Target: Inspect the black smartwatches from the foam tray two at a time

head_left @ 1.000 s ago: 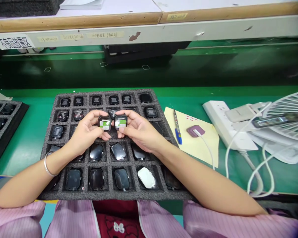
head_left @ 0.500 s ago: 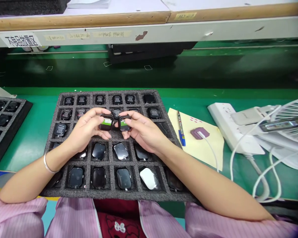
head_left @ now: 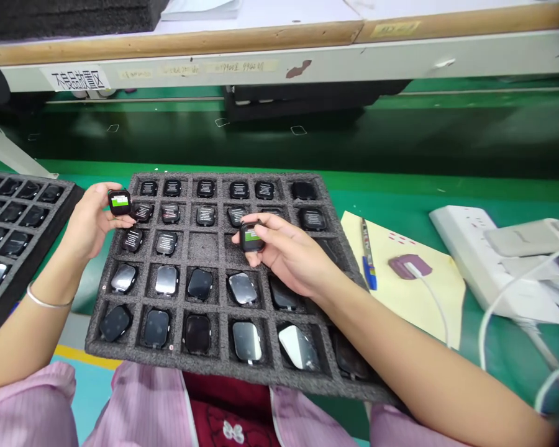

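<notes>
A black foam tray (head_left: 205,245) with a grid of pockets lies in front of me, and small black watch bodies fill most pockets. My left hand (head_left: 89,220) hovers at the tray's far left corner, fingers pinched round a watch body with a lit green screen (head_left: 120,201). Over the tray's middle, my right hand (head_left: 286,251) grips a second lit watch body (head_left: 251,236) between thumb and fingers. One pocket (head_left: 203,246) in the third row from the back stands empty between the hands.
A second foam tray (head_left: 13,217) with watch bodies sits at the left. To the right lie a yellow paper (head_left: 428,298) with a pen (head_left: 367,251) and a purple puck on a white cable (head_left: 407,267), then a white power strip (head_left: 475,248) with cables. A shelf (head_left: 279,56) overhangs the conveyor behind.
My hands have parted: the left one carried its watch body out to the tray's far left corner. The right stays near the middle. The view shifted to the left.
</notes>
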`<state>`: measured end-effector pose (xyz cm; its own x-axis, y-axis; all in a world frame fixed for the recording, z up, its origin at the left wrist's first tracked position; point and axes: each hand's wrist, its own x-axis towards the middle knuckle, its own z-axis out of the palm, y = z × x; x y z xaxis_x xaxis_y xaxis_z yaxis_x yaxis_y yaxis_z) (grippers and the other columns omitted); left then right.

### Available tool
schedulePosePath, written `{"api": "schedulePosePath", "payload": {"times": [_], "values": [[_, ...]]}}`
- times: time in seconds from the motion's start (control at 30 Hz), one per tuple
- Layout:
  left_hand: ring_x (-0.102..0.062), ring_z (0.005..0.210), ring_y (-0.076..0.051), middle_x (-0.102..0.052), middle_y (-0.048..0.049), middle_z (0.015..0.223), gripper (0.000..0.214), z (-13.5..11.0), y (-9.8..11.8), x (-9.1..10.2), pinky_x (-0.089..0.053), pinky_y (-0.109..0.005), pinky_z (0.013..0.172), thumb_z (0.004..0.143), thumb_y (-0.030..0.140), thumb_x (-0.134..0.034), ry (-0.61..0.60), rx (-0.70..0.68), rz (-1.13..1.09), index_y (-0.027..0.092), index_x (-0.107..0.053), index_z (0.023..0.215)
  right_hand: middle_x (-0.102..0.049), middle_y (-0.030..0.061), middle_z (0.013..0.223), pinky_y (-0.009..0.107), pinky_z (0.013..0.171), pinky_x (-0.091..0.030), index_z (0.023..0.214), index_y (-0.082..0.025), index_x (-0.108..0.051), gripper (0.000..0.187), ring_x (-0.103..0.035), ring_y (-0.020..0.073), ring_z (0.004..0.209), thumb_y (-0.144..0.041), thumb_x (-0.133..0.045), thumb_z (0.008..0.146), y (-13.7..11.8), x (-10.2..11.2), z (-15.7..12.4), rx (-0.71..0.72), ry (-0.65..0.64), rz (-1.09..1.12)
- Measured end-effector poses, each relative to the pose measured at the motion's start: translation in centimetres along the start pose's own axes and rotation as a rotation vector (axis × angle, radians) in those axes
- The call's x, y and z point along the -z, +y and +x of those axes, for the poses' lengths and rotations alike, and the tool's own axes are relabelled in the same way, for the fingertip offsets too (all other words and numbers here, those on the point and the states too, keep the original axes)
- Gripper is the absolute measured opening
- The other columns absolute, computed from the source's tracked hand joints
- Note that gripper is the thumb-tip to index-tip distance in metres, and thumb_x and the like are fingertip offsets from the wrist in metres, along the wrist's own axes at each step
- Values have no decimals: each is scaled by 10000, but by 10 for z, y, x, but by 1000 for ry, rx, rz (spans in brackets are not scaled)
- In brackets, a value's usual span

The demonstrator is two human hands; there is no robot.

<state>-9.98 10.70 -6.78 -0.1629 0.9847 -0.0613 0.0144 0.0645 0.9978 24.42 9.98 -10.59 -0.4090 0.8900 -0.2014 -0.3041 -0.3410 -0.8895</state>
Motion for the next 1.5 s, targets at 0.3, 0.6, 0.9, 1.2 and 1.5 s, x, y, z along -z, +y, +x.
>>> {"api": "schedulePosePath", "payload": {"times": [0.3,0.6,0.9,1.2,1.5], "values": [[-744,674,-206,-701,-31,912,527,-5,-10,7,-653,-342,650,802,684,-767,73,2,-8,234,-656,1053,-773,36,901,302,565,-506,1070,-225,-665,432,-589,135,559,-439,-932,806,-1,-2,-1,-17,-15,-9],[-771,699,-233,-755,-51,933,487,-30,14,-11,-674,-353,670,811,639,-793,-6,22,-51,233,-703,1064,-776,38,938,310,567,-524,1088,-227,-662,405,-614,146,582,-412,-907,823,-2,-2,-1,9,-49,27],[-776,680,-168,-736,-19,928,359,-44,14,-127,-677,-297,705,849,286,-716,-425,224,-140,192,-648,1189,-758,-5,908,318,649,-548,1152,-228,-664,421,-685,153,614,-250,-825,763,-7,1,-4,99,8,-21],[-778,666,-150,-730,5,972,411,-46,-2,-140,-679,-271,691,744,209,-695,-431,164,-133,196,-619,1148,-666,-53,752,281,574,-499,1095,-215,-653,401,-653,137,584,-307,-873,773,-4,2,0,134,42,-92],[-772,626,-144,-726,15,943,388,-48,-2,-141,-675,-247,646,736,220,-716,-419,183,-149,185,-613,1109,-675,-52,766,274,568,-495,1073,-214,-654,387,-634,127,568,-299,-872,765,-1,2,1,140,39,-78]]}}
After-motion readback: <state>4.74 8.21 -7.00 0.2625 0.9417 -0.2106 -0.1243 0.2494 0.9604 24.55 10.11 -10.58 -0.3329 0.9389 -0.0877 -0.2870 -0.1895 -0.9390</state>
